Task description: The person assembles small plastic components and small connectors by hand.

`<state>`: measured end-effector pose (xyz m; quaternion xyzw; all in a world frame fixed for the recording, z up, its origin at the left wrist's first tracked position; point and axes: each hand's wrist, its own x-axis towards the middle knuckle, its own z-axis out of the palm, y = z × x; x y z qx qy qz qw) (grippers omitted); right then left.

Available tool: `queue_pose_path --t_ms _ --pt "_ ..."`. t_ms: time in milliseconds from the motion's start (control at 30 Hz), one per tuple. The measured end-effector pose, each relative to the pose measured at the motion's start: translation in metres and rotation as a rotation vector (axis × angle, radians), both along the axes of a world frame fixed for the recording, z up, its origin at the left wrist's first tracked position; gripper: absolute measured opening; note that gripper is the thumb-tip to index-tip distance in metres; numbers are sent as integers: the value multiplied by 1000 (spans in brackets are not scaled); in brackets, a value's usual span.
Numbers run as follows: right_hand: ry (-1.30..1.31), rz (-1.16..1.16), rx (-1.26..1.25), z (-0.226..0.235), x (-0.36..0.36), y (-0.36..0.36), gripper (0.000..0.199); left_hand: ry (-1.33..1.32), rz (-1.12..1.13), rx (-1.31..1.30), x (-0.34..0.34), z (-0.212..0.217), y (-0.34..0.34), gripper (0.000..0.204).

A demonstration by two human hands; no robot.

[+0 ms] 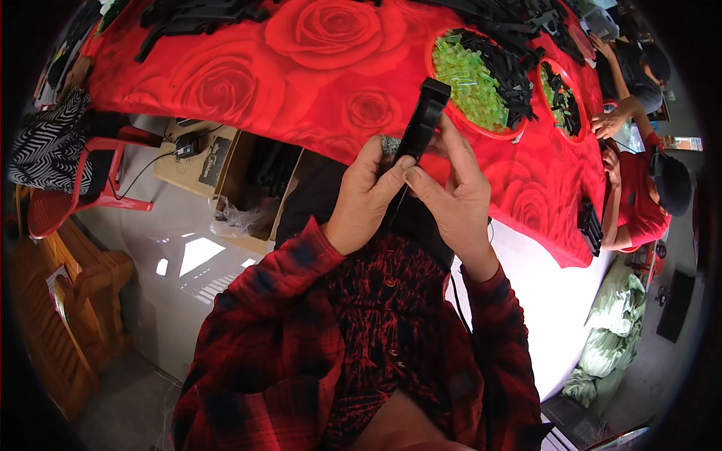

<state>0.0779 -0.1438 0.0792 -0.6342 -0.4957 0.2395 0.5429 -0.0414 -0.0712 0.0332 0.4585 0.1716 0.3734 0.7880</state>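
Observation:
A long black plastic part (pixel 423 124) with a blocky, squared far end tilts up and to the right in front of me, near the table's front edge. Around its left side my left hand (pixel 359 199) is closed, thumb along the near end. My right hand (pixel 457 207) grips it from the right, fingers behind it and thumb tip meeting the left thumb. A small grey speckled patch (pixel 390 144) shows beside the part, by the left fingers; I cannot tell what it is. The part's lower end is hidden by my hands.
Red rose-patterned cloth (pixel 331 98) covers the table. On it stand a red basin (pixel 519 137) of yellow-green translucent pieces and black parts, a second basin (pixel 583 135), and piled black parts (pixel 195 19). Two people work at the right. A red chair (pixel 83 188) and open carton (pixel 226 169) are left.

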Motion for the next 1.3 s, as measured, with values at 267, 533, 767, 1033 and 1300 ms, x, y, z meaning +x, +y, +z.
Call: queue_pose_path --t_ms 267,533,767,1033,1300 --pt "61 -7 8 -3 -9 -8 71 -15 -46 -115 -3 -2 -3 15" --pt "0 -45 66 -11 -19 -19 71 -7 -105 -138 -4 -6 -4 14" --pt "223 -24 -26 -1 -4 -10 69 107 -148 -11 -2 2 3 15" --pt "-614 -310 42 1 13 -16 47 233 -236 17 -2 2 8 12" --pt "-990 -172 -82 8 13 -5 19 424 -170 213 1 -1 9 18"
